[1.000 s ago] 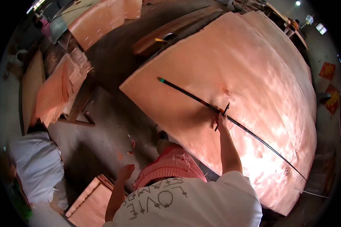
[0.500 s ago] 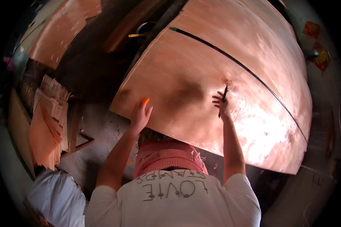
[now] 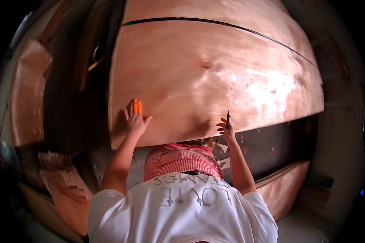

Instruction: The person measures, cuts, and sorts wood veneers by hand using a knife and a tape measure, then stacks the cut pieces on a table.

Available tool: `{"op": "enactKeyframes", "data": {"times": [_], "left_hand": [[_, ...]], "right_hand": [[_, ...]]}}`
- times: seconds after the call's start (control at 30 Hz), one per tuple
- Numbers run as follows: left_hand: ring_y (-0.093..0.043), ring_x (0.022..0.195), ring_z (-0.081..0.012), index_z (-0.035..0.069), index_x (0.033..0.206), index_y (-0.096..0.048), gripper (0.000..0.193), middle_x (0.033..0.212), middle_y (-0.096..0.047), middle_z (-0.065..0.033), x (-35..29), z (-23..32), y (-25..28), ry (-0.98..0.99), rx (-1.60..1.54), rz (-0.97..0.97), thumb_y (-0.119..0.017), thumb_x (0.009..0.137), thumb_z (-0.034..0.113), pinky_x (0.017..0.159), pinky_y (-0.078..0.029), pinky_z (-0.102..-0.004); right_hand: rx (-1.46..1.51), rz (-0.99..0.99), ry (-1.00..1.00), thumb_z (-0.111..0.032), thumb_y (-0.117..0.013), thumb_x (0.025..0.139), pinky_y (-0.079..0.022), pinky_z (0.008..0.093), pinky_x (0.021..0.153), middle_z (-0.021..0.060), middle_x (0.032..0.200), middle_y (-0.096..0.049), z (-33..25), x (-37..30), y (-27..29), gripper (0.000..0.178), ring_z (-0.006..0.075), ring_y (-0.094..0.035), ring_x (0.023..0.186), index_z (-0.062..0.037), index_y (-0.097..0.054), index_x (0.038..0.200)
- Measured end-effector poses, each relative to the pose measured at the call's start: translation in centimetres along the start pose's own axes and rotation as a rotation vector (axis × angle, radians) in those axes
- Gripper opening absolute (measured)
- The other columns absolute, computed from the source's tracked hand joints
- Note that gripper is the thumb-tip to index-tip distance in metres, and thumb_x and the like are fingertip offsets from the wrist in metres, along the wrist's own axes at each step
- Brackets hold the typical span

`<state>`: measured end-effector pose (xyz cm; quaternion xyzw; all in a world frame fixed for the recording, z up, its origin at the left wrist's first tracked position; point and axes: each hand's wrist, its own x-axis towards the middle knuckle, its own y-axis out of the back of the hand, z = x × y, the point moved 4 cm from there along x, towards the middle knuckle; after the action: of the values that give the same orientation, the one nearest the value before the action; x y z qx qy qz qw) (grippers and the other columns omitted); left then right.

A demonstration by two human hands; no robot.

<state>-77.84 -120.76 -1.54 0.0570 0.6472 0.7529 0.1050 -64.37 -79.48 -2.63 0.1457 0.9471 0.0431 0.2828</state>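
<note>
A large sheet of wood veneer (image 3: 162,81) with a knot and glossy patches spreads in front of me. My left hand (image 3: 136,121) rests on its near left part, fingers spread, with orange coverings on one or two fingers. At the near edge, my right hand (image 3: 227,130) holds a slim black pointed tool (image 3: 228,116), its tip pointing away from me; whether it is a knife or a pen I cannot tell. Several fingers of that hand stick out to the left, with a bit of orange on one. Whether this hand touches the sheet is unclear.
A long dark strip (image 3: 182,19) with a green end lies across the far part of the sheet. Reddish wood pieces (image 3: 28,93) and a ragged veneer stack (image 3: 67,190) are at left. Another board (image 3: 284,188) leans at right, behind scraps on the floor.
The view has turned, so the sheet's near edge now runs more level before me. My right hand has drawn back toward that edge with the black tool. My left hand now lies flatter, fingers spread.
</note>
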Motion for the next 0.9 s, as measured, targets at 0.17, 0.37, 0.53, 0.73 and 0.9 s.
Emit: {"op": "enactKeyframes", "data": {"times": [0.17,0.37,0.53,0.73,0.9], "left_hand": [[-0.025,0.129,-0.0309,0.003,0.131,-0.032,0.07,0.138,-0.027,-0.0171,1.5,2.1,0.8,-0.035,-0.009,-0.027,-0.053,0.081,0.046,0.102,-0.019,-0.0507],[-0.024,0.128,-0.0378,0.001,0.134,-0.026,0.059,0.14,-0.019,-0.0241,1.2,4.2,2.0,-0.137,-0.312,0.06,-0.053,0.086,0.022,0.104,-0.024,-0.0404],[-0.027,0.126,-0.0372,0.002,0.132,-0.032,0.055,0.138,-0.023,-0.024,-0.2,12.3,2.2,-0.24,-0.396,0.016,-0.054,0.085,0.021,0.102,-0.027,-0.0398],[-0.031,0.125,-0.0361,0.002,0.128,-0.039,0.049,0.136,-0.028,-0.0232,-0.6,22.6,0.7,-0.206,-0.48,-0.112,-0.053,0.086,0.022,0.1,-0.03,-0.0391],[-0.031,0.125,-0.0364,0.002,0.126,-0.041,0.046,0.136,-0.028,-0.0236,-0.2,31.9,-0.2,-0.168,-0.515,-0.227,-0.053,0.086,0.023,0.1,-0.03,-0.0387]], "right_hand": [[0.15,0.171,0.015,-0.014,-0.036,0.094,-0.038,0.0203,0.054,0.0035,0.077,-0.059,0.5,-1.2,5.9,0.028,0.0064,-0.048,0.058,-0.0057,-0.047,0.119],[0.186,0.57,0.072,-0.004,-0.039,0.086,-0.024,0.0198,0.039,-0.0059,0.054,-0.04,-0.3,0.0,18.6,0.027,0.0044,-0.034,0.043,-0.0048,-0.06,0.103],[0.214,0.886,0.325,-0.011,-0.043,0.088,-0.027,0.021,0.04,-0.0037,0.056,-0.044,-5.2,0.5,36.4,0.022,0.0058,-0.036,0.044,-0.0042,-0.061,0.099],[0.225,1.179,0.542,-0.021,-0.056,0.087,-0.033,0.021,0.047,-0.0018,0.07,-0.059,-18.1,1.0,58.2,0.02,0.0039,-0.042,0.053,-0.0079,-0.065,0.099],[0.388,1.209,0.734,-0.015,-0.051,0.087,-0.027,0.0202,0.039,0.0042,0.086,-0.065,-26.5,3.7,69.7,0.025,0.0036,-0.035,0.042,-0.0073,-0.058,0.11]]}}
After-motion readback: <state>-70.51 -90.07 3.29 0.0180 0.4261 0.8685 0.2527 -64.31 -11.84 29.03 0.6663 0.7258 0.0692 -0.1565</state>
